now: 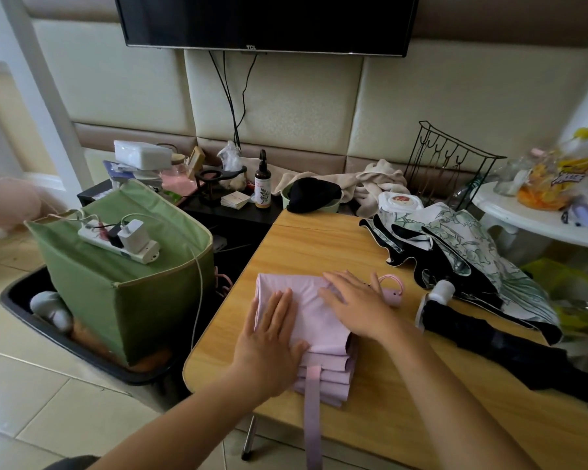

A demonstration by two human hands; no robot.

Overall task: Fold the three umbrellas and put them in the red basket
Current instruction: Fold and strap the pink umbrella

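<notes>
A lilac umbrella (pixel 314 320) lies flattened in pleats on the wooden table (pixel 387 395), its strap (pixel 312 415) hanging over the near edge and its pink handle (pixel 392 293) pointing right. My left hand (pixel 272 344) presses flat on the umbrella's left side. My right hand (pixel 357 303) lies flat across its upper right part, next to the handle. A black umbrella (pixel 503 340) with a white handle lies to the right. Behind it lies a floral green-and-white umbrella (pixel 465 245) with black lining, loosely spread. No red basket is in view.
A green fabric box (pixel 126 283) with a power strip (pixel 119 242) on top stands left of the table in a black tray. Bottle (pixel 262 184), black cap (pixel 313 195), wipes pack (pixel 399 201) and wire rack (pixel 448 164) crowd the table's far edge. A white side table (pixel 537 215) stands at right.
</notes>
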